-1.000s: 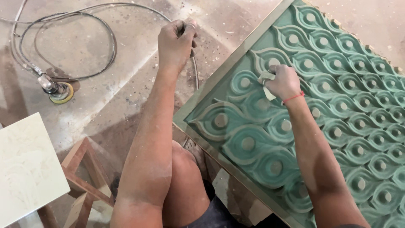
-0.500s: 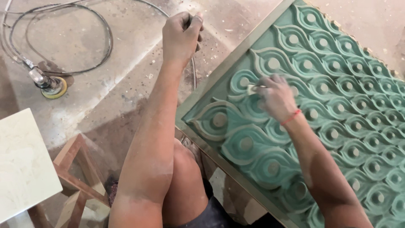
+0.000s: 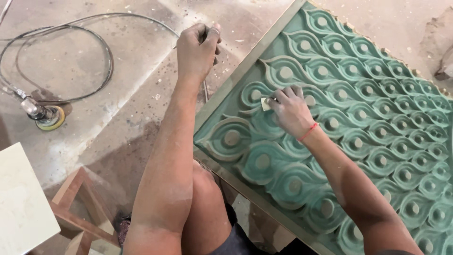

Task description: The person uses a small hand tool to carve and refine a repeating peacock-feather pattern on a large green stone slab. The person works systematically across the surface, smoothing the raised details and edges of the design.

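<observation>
While the right hand (image 3: 290,109) is laid palm-down on the green carved panel (image 3: 358,118), a small pale piece of sandpaper (image 3: 265,104) is pinched under its fingertips and pressed into a groove beside one of the raised teardrop shapes. A red thread (image 3: 307,132) is worn at that wrist, and the forearm is stretched diagonally across the relief from the lower right. The left hand (image 3: 197,49) is clenched over the panel's upper left frame edge, the arm extended nearly straight from the body, above the bent knee (image 3: 203,189). The panel is propped at a slant across the right half of the view, its pale frame (image 3: 245,71) running along the left side. On the dusty floor (image 3: 118,108) to the left, a round sander (image 3: 47,116) is seen with its looped hose (image 3: 109,61), well apart from both hands. A white board (image 3: 21,203) and a wooden frame (image 3: 75,203) are seen at lower left.
</observation>
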